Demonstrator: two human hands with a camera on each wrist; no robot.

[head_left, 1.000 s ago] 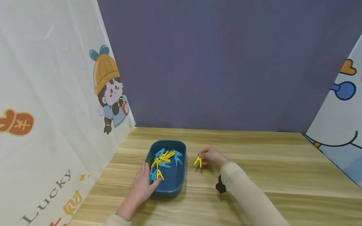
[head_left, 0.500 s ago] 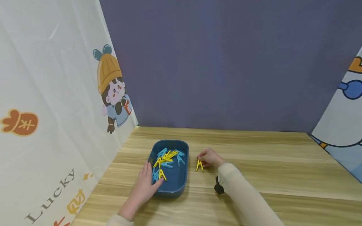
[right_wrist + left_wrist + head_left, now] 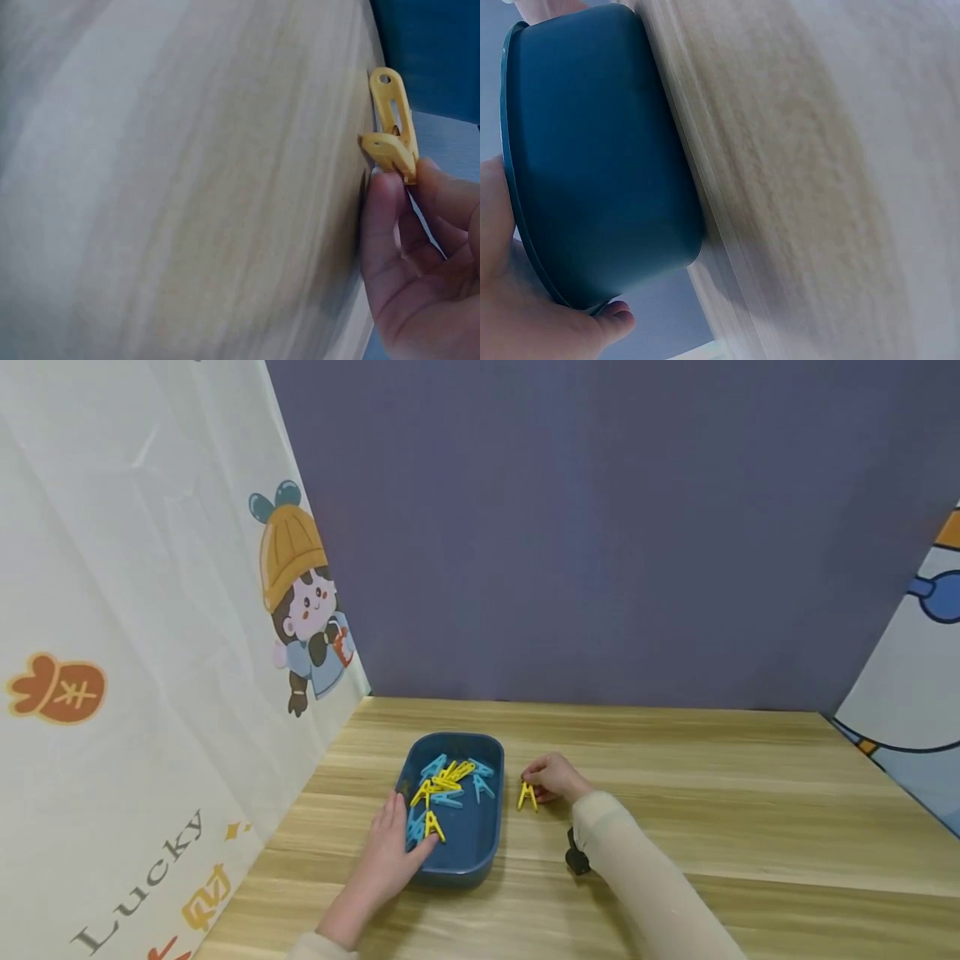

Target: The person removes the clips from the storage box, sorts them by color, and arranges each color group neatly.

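Observation:
A dark blue plastic basin (image 3: 492, 852) stands on the table, with several yellow and light blue clothespins lying in it. My left hand (image 3: 390, 845) grips its rim at the near left corner, thumb over the near edge. In the left wrist view a fingertip (image 3: 616, 321) shows on the outside of the wall. To the right of the basin my right hand (image 3: 557, 778) pinches a yellow clothespin (image 3: 527, 796) by its top end between thumb and finger. The clothespin's two spread legs point down, close over the tabletop, as the right wrist view also shows.
The wood-grain table (image 3: 712, 793) reaches back to a dark purple backdrop (image 3: 600, 527). A white printed sheet (image 3: 150, 610) hangs along the left side, another on the right. A small black device (image 3: 577, 857) shows below the right sleeve.
My right hand has lowered the yellow clothespin slightly toward the table and still pinches it. My left hand stays at the basin's rim. The whole head view has shifted a little.

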